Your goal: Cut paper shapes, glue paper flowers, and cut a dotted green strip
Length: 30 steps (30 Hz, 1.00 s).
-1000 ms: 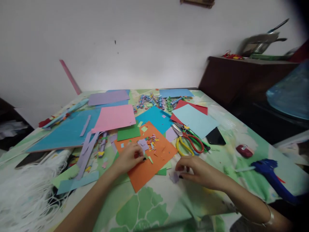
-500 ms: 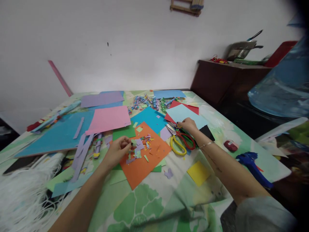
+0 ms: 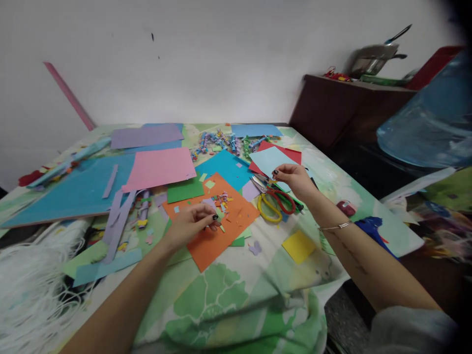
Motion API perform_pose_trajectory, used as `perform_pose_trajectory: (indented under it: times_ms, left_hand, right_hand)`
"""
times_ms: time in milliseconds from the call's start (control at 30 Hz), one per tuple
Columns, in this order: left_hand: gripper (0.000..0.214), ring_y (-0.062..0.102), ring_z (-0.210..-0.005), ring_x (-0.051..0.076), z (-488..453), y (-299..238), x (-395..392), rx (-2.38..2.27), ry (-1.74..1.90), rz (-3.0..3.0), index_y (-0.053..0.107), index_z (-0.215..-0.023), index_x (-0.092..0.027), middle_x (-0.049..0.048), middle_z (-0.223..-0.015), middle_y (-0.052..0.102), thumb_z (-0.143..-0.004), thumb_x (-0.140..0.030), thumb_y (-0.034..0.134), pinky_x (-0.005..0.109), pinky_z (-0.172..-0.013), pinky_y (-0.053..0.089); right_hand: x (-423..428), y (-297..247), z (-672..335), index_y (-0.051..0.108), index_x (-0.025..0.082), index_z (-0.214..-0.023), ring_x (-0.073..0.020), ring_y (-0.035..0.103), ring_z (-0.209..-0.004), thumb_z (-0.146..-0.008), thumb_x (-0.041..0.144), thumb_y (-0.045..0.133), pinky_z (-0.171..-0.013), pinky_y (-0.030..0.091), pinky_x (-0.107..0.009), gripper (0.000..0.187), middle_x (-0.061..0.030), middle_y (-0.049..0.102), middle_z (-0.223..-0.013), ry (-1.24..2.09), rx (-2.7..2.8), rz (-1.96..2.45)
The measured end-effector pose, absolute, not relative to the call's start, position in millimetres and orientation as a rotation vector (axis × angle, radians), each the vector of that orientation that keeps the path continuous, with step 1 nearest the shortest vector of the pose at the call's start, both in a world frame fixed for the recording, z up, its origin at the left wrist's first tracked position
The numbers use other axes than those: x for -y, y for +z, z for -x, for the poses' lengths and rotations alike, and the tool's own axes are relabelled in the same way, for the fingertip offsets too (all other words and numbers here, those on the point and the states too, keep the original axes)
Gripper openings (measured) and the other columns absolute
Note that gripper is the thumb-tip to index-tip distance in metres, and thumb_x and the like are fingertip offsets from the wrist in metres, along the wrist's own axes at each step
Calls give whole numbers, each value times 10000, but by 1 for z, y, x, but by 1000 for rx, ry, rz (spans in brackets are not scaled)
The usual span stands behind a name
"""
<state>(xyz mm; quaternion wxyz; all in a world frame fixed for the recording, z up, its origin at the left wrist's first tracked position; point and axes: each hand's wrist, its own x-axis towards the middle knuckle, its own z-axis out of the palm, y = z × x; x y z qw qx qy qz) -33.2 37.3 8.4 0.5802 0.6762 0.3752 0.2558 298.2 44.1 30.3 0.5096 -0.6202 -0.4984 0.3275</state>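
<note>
Over the orange paper [image 3: 239,216], my left hand [image 3: 193,223] is curled, thumb and fingertips close together. Whatever it may hold is hidden. Small paper scraps [image 3: 223,199] in several colours lie just beyond its fingers. My right hand [image 3: 293,178] is raised in a pinch above the light blue sheet [image 3: 267,157]. A tiny yellow bit [image 3: 272,181] shows below its fingertips, but I cannot tell whether it is held. Beneath that hand lie scissors with a yellow and a red handle [image 3: 271,209], beside a dark green-handled tool [image 3: 298,204].
A yellow square [image 3: 298,247] and a purple paper shape [image 3: 255,248] lie nearer me. Pink paper [image 3: 160,167], a blue board [image 3: 84,189] and white cord [image 3: 29,290] are at left. Rolled paper pieces [image 3: 234,144] sit at the back. A blue glue gun [image 3: 374,236] lies right.
My left hand has shifted right over the orange paper, covering some scraps. My right hand has lifted slightly off the scissors area. The camera view has tilted down a little.
</note>
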Motion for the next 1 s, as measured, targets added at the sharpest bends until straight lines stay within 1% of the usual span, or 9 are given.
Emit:
perform_pose_trajectory:
  times_ms: [133, 233, 367, 433, 467, 567, 733, 867, 1000]
  left_hand:
    - [200, 685, -739, 172, 26, -2, -30, -792, 583, -1843, 585, -834, -176, 61, -809, 708, -854, -368, 535, 274, -640, 528]
    - [168, 671, -860, 194, 11, -7, -23, -743, 581, -1975, 587, -828, -174, 85, -917, 701, -872, -304, 492, 324, -748, 534]
    - [126, 576, -1099, 201, -33, -4, -19, -571, 507, -2267, 585, -855, -186, 91, -1148, 648, -881, -200, 463, 370, -968, 434]
    - [137, 497, -1198, 211, -61, -3, -19, -449, 418, -2429, 595, -886, -185, 93, -1223, 606, -850, -128, 476, 373, -1021, 376]
    - [146, 461, -1229, 234, -75, -3, -19, -413, 376, -2503, 602, -904, -180, 103, -1243, 586, -833, -112, 493, 392, -1025, 358]
    - [234, 490, -1126, 274, -103, -4, -20, -384, 258, -2685, 612, -992, -180, 122, -1146, 582, -826, -84, 477, 438, -928, 376]
    - [190, 495, -963, 234, -110, -9, -23, -338, 117, -2872, 612, -908, -215, 63, -971, 558, -833, -102, 480, 377, -807, 367]
    - [225, 470, -990, 237, -106, -4, -22, -323, 81, -2963, 587, -1000, -223, 72, -1051, 552, -857, -111, 454, 376, -796, 352]
    - [274, 455, -1027, 267, -104, 10, -17, -406, 104, -3005, 569, -1077, -188, 125, -1120, 548, -874, -92, 412, 411, -805, 355]
  right_hand:
    - [-36, 28, -291, 637, 161, -688, -129, 585, -631, -594, 394, 766, -686, 503, -291, 282, -6, 636, -640, 787, 1173, 1372]
    - [-40, 25, -290, 644, 168, -659, -134, 580, -609, -555, 413, 788, -658, 497, -294, 303, -1, 630, -604, 773, 1142, 1332]
    - [-48, 22, -296, 648, 163, -632, -130, 577, -591, -528, 396, 813, -648, 493, -294, 303, 0, 628, -583, 784, 1084, 1325]
    - [-51, 21, -301, 640, 162, -628, -122, 573, -582, -532, 377, 819, -643, 489, -286, 296, 5, 623, -577, 784, 1049, 1333]
    - [-53, 21, -303, 636, 160, -630, -119, 573, -580, -547, 368, 818, -640, 487, -282, 289, 9, 620, -576, 785, 1034, 1340]
    - [-58, 21, -309, 626, 150, -663, -108, 580, -593, -655, 327, 783, -646, 490, -267, 237, 21, 611, -592, 792, 1007, 1372]
    - [-67, 20, -312, 627, 120, -901, -117, 618, -721, -891, 298, 605, -678, 533, -295, 179, -13, 646, -840, 840, 1020, 1440]
    - [-76, 18, -313, 595, 137, -1104, -164, 631, -881, -915, 318, 570, -757, 547, -354, 263, -64, 632, -1060, 860, 1001, 1461]
    - [-85, 19, -315, 580, 144, -1147, -180, 627, -926, -915, 323, 568, -785, 545, -375, 293, -75, 618, -1112, 839, 958, 1426]
